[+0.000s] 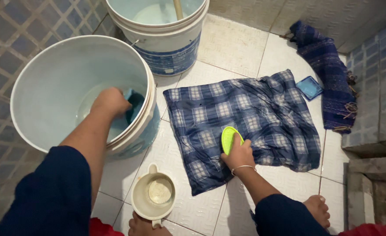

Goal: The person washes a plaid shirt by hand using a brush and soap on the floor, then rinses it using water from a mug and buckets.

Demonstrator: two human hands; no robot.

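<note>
My left hand reaches down inside a large white bucket and grips a teal mug dipped into the shallow water at its bottom. My right hand holds a bright green scrub brush pressed on a blue and white checked cloth spread flat on the white tiled floor. A thin bangle sits on that wrist. Both sleeves are dark blue.
A second white bucket with water and a stick stands behind. A cream mug sits near my bare feet. A small blue square soap dish and a crumpled dark blue cloth lie at right, beside a stone step.
</note>
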